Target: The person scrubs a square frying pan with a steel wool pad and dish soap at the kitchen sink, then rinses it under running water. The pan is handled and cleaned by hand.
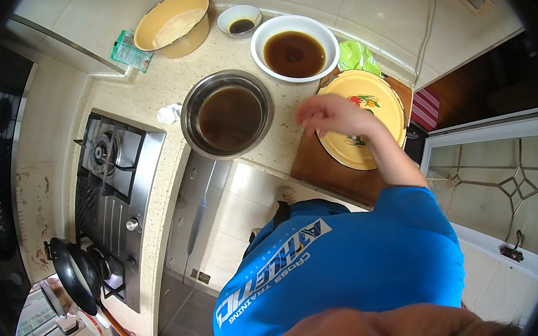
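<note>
My right hand (331, 117) reaches in from the right, loosely curled over the left side of a yellow enamel lid or tray (387, 124) with painted flowers. Its fingers look slightly apart and no held object shows. The yellow piece lies on a brown wooden board (316, 156). Left of the hand, a stainless steel bowl (265, 120) holds dark brown liquid (230, 118). Behind it is a white bowl (259, 56) of brown liquid (293, 53). A small bowl (226, 20) contains a little dark liquid. My left hand is out of view.
A yellow enamel basin (186, 43) and a green-and-white packet (129, 53) stand at the back. Crumpled white tissue (168, 114) lies beside the steel bowl. A green bag (357, 57) touches the board area. The gas stove (114, 205) at left bears a black wok (74, 276).
</note>
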Available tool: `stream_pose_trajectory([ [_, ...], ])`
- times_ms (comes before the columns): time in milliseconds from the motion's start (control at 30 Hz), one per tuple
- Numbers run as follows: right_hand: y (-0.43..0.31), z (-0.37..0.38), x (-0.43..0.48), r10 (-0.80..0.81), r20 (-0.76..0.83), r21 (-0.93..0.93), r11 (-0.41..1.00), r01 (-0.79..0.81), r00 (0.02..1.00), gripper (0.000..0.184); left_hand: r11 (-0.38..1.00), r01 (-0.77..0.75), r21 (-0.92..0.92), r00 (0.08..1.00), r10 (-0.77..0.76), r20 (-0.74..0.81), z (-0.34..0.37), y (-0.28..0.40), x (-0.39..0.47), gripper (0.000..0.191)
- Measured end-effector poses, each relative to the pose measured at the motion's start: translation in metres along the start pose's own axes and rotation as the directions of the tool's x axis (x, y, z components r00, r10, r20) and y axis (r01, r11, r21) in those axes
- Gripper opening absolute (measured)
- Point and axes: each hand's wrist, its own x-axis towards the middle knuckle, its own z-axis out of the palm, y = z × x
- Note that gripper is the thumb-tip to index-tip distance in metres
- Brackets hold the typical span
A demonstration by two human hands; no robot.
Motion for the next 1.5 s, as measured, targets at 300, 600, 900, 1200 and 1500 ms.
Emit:
stream_pose_trajectory([
  [300,0.009,0.071,0.0,-0.024,0.34,0.129,0.991,-0.021,0.94,0.02,0.979,-0.08,0.187,0.996,0.07,0.06,0.031,0.036,-0.01,0.028],
  [600,0.013,0.127,-0.004,-0.031,0.428,-0.039,0.998,0.053,0.903,0.021,0.922,-0.238,0.305,0.968,0.25,0.0,0.028,0.007,-0.023,0.028],
  [900,0.006,0.221,-0.047,-0.093,0.529,-0.141,0.97,0.196,0.844,0.022,0.914,-0.204,0.351,0.967,0.244,-0.072,-0.013,-0.058,-0.074,0.028],
  [1200,-0.014,0.341,-0.104,0.018,0.75,-0.226,0.946,0.232,0.661,0.024,0.984,-0.014,0.179,0.974,0.053,-0.219,-0.056,-0.17,-0.139,0.03],
  [1500,-0.022,0.474,-0.137,0.018,0.934,-0.172,0.898,0.405,0.356,0.023,0.981,-0.067,-0.183,0.894,-0.022,-0.448,-0.084,-0.267,-0.208,0.029],
])
